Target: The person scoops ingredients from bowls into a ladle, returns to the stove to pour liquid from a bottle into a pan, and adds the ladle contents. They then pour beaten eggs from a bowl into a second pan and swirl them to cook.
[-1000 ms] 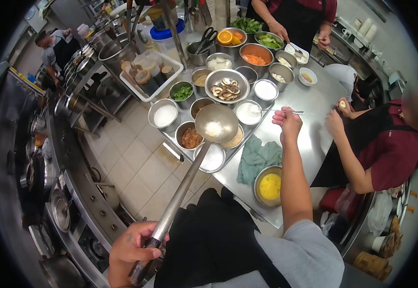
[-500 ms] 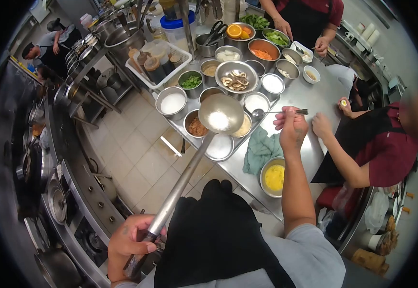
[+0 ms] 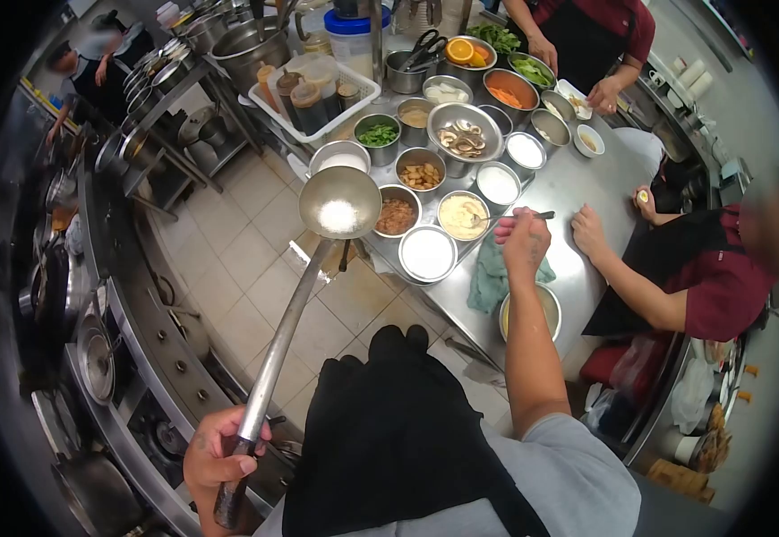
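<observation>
My left hand (image 3: 218,455) is wrapped round the dark grip of a long-handled metal ladle (image 3: 284,333). The ladle's bowl hangs beside the tins, in front of one with white contents (image 3: 340,154), and a patch of white powder (image 3: 338,216) lies in it. Between the fingers of my right hand (image 3: 526,240) is a metal spoon (image 3: 500,217), its tip in a tin of pale yellow minced food (image 3: 457,211). Below that hand are a crumpled green cloth (image 3: 486,285) and a metal bowl (image 3: 556,315), partly hidden by my forearm.
Several tins stand on the steel table (image 3: 577,192), with sliced mushrooms (image 3: 461,140), chopped greens (image 3: 378,135) and white powder (image 3: 428,253). A white basket (image 3: 336,115) holds bottles. Co-workers stand at the right (image 3: 712,268) and far side (image 3: 586,36). Stoves (image 3: 161,430) line my left.
The ladle has swung left, off the tins. My right hand has shifted slightly left and down, and the spoon's tip has gone from near a white-filled tin into the pale yellow food.
</observation>
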A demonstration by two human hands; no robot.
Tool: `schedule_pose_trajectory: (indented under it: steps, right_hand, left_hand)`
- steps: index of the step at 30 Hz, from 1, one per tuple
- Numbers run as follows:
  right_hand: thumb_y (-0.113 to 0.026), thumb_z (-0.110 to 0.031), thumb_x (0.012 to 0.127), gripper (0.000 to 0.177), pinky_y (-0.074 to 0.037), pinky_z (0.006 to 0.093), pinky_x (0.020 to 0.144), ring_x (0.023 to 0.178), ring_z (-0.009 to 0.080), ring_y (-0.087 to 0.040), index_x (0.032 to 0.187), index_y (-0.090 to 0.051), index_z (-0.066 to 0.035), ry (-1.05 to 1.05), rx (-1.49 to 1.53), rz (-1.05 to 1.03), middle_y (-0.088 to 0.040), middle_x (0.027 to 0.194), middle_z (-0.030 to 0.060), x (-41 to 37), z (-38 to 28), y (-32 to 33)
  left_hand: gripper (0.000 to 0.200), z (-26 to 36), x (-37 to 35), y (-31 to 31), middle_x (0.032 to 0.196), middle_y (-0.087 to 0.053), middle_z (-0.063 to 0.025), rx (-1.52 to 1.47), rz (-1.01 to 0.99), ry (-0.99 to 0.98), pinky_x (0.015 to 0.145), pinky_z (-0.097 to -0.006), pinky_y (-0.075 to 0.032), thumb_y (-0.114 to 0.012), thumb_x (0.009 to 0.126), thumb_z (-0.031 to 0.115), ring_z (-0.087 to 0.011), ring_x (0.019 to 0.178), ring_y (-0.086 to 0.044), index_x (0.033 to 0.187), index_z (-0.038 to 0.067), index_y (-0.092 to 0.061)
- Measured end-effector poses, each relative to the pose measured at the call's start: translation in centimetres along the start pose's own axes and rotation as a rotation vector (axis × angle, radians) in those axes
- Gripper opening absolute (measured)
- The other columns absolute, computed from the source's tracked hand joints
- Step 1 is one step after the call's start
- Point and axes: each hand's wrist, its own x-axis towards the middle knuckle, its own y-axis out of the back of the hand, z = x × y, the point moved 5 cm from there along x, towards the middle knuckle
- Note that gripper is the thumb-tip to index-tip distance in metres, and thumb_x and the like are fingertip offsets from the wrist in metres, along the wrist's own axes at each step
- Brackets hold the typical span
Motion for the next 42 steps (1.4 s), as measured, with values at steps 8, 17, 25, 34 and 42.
schedule_pose_trajectory:
  steps: [8,17,25,34,42]
  right_hand:
    - [-0.042,-0.023,0.098,0.029,-0.051,0.0278,0.045,0.053,0.0178,-0.06,0.096,-0.052,0.004,-0.089,0.251,0.033,-0.061,0.073,0.014,0.6,3.9,1.1]
    - [-0.044,-0.022,0.097,0.027,-0.052,0.0283,0.046,0.054,0.0192,-0.061,0.097,-0.053,0.005,-0.105,0.357,0.042,-0.062,0.073,0.0143,2.0,3.6,2.7]
    - [-0.045,-0.021,0.098,0.028,-0.053,0.0267,0.05,0.058,0.0178,-0.062,0.099,-0.055,0.005,0.088,0.409,-0.2,-0.063,0.075,0.0152,-0.1,-3.8,-2.3]
    - [-0.049,-0.022,0.097,0.027,-0.048,0.0257,0.055,0.058,0.0118,-0.06,0.09,-0.062,0.001,0.487,-0.056,-0.403,-0.064,0.068,0.0066,-1.6,-11.4,-8.4]
    - [-0.048,-0.025,0.097,0.031,-0.045,0.0301,0.05,0.052,0.0164,-0.059,0.086,-0.061,0.001,0.655,-0.541,-0.577,-0.062,0.063,0.0083,-1.0,-5.8,-15.1]
  left_hand:
    - [0.053,-0.3,-1.3,2.0,0.08,-0.056,-0.0047,-0.008,0.038,-0.008,0.066,-0.0205,-0.04,-0.076,0.057,0.027,-0.0112,0.072,-0.053,0.094,-0.006,-0.059]
    - [0.048,0.7,0.1,1.7,0.081,-0.057,-0.003,0.073,-0.081,0.075,0.066,-0.0205,-0.04,-0.074,0.06,0.022,-0.0086,0.072,-0.051,0.099,-0.003,-0.06]
    - [0.044,1.5,2.4,-2.2,0.085,-0.058,-0.0028,0.091,-0.157,0.15,0.068,-0.0212,-0.042,-0.072,0.063,0.016,-0.0081,0.074,-0.053,0.1,-0.002,-0.059]
    - [0.051,-0.7,0.8,-3.4,0.085,-0.058,-0.0047,-0.042,-0.084,0.051,0.071,-0.0227,-0.042,-0.076,0.062,0.027,-0.0113,0.076,-0.054,0.1,-0.004,-0.06]
    - [0.048,-4.3,-3.7,3.3,0.08,-0.056,-0.0036,-0.213,0.191,-0.014,0.068,-0.0213,-0.04,-0.077,0.061,0.024,-0.0098,0.073,-0.053,0.097,-0.002,-0.06]
